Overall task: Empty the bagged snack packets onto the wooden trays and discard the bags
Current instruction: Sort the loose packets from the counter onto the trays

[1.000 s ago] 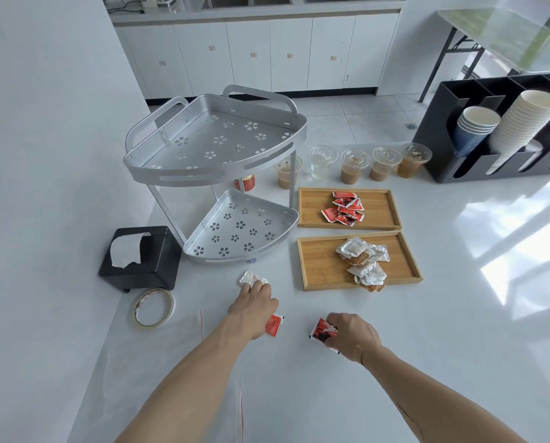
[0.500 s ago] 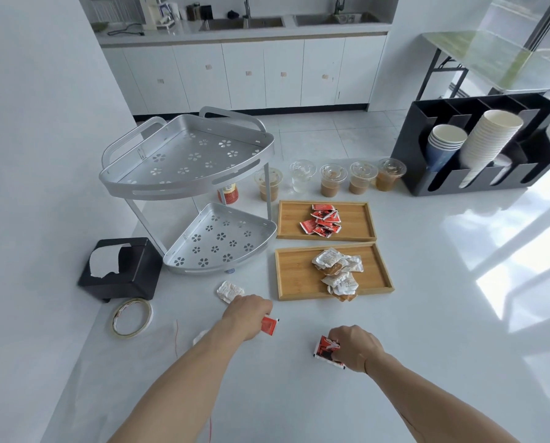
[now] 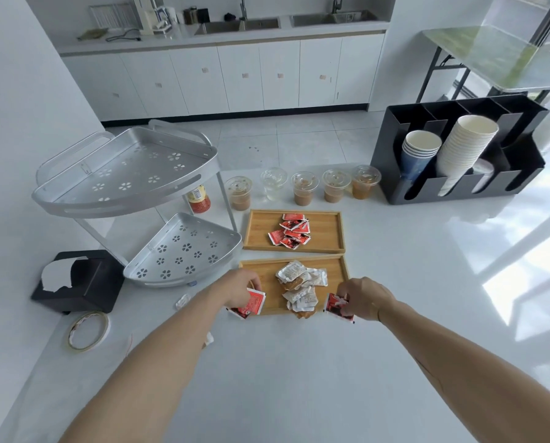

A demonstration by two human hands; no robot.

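Left hand point(image 3: 239, 290) pinching red packet point(image 3: 250, 304), right hand point(image 3: 364, 298) pinching red packet point(image 3: 337, 306), near wooden tray point(image 3: 267, 284) of white packets point(image 3: 301, 287) between hands, far wooden tray point(image 3: 325, 230) of red packets point(image 3: 290, 231) beyond, stray white packet point(image 3: 183, 302) on tabletop point(image 3: 299, 378) left of left hand.

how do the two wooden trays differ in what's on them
The far tray holds red packets in a compact pile; the near tray holds white packets, more loosely scattered. One white-and-tan packet overhangs the near tray's front edge; nothing overhangs the far tray. Both are bamboo-coloured rectangles.
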